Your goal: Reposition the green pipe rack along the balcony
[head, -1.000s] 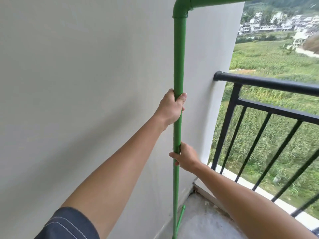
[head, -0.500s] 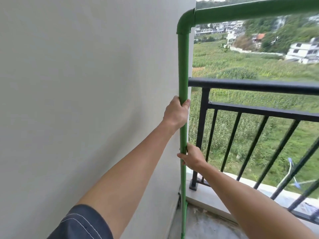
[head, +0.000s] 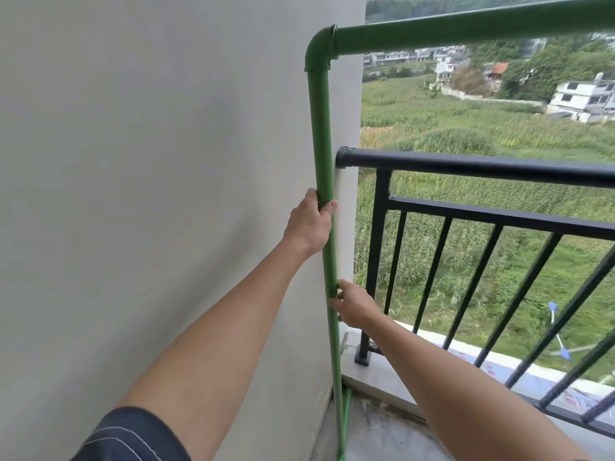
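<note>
The green pipe rack (head: 321, 134) stands upright against the white wall at the balcony's corner. Its vertical post runs from the floor up to an elbow joint, where a horizontal top bar (head: 466, 28) goes off to the right. My left hand (head: 309, 226) is wrapped around the post at mid height. My right hand (head: 352, 304) grips the same post lower down, on its right side. The post's foot near the floor is thin and partly cut off at the frame's bottom edge.
A white wall (head: 149, 194) fills the left half. A black metal railing (head: 482, 168) with vertical bars runs right from the wall corner, on a pale ledge (head: 382, 377). Grey concrete floor (head: 382, 434) lies below. Fields and houses lie beyond.
The view has swung right, and the rack's post now sits at the wall's outer corner, close to the railing's end. Both hands keep the same grips on the post.
</note>
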{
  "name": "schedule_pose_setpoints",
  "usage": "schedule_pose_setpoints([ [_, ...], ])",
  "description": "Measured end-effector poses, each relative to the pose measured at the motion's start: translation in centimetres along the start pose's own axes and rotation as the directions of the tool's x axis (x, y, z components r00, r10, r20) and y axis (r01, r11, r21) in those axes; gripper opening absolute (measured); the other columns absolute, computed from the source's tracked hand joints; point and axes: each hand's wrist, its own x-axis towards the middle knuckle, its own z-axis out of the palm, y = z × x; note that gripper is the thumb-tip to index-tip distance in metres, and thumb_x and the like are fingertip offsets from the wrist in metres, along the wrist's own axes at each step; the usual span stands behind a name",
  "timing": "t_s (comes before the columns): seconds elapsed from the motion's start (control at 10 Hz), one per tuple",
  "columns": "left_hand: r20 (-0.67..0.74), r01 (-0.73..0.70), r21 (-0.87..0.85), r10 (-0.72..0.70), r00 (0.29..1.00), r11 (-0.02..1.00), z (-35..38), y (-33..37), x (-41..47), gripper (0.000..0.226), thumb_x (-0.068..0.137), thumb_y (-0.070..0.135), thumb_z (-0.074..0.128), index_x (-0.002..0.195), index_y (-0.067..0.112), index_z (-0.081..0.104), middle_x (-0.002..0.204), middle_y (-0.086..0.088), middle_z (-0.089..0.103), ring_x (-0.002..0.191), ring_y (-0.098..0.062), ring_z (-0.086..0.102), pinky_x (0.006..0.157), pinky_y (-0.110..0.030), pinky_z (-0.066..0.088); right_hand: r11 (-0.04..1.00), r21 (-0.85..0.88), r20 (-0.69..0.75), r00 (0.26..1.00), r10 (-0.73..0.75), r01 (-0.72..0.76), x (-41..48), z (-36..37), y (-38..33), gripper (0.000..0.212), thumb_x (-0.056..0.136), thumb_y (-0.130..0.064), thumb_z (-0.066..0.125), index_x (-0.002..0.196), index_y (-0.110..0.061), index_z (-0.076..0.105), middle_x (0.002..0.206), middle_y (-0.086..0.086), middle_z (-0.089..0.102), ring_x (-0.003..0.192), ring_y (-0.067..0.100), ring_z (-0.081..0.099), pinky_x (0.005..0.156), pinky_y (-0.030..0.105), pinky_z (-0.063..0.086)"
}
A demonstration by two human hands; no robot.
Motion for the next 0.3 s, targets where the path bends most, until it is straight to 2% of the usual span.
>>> schedule_pose_setpoints([
  [0.1, -0.015, 0.051, 0.021, -0.050, 0.999, 0.999, 0.3, 0.6, 0.0, 0.026, 0.094, 0.036, 0.039, 0.104, 0.013, 0.046, 0.088, -0.003, 0.054, 0.081, -0.027, 0.055, 0.080, -0.046, 0.052, 0.999, 0.048, 0.052, 0.999, 0.003, -0.006, -2.4, -1.7, 1.5, 0.040, 0.094, -0.025, 0.056, 0.133, -0.020, 0.052, 0.121, 0.006, 0.070, 0.094, 0.026, 0.071, 0.073, 0.037, 0.055],
  [0.2, -0.004, 0.117, 0.046, -0.117, 0.993, 0.992, 0.5, -0.1, 0.6, 0.030, 0.094, 0.038, 0.038, 0.107, 0.012, 0.047, 0.095, -0.005, 0.055, 0.090, -0.029, 0.058, 0.081, -0.041, 0.049, 0.999, 0.019, 0.009, 0.999, -0.040, 0.040, -6.1, -4.5, 3.9, 0.039, 0.092, -0.032, 0.060, 0.129, -0.022, 0.055, 0.107, 0.000, 0.073, 0.075, 0.013, 0.069, 0.062, 0.027, 0.051],
  [0.3, 0.008, 0.229, 0.018, -0.229, 0.973, 0.973, 0.8, -2.0, -0.2, 0.025, 0.091, 0.035, 0.040, 0.102, 0.014, 0.048, 0.097, -0.006, 0.058, 0.089, -0.030, 0.063, 0.074, -0.038, 0.049, 0.990, 0.101, -0.106, 0.990, -0.092, 0.103, -9.6, -8.5, 5.6, 0.033, 0.092, -0.030, 0.062, 0.123, -0.017, 0.062, 0.091, -0.003, 0.073, 0.068, 0.007, 0.068, 0.064, 0.029, 0.057],
])
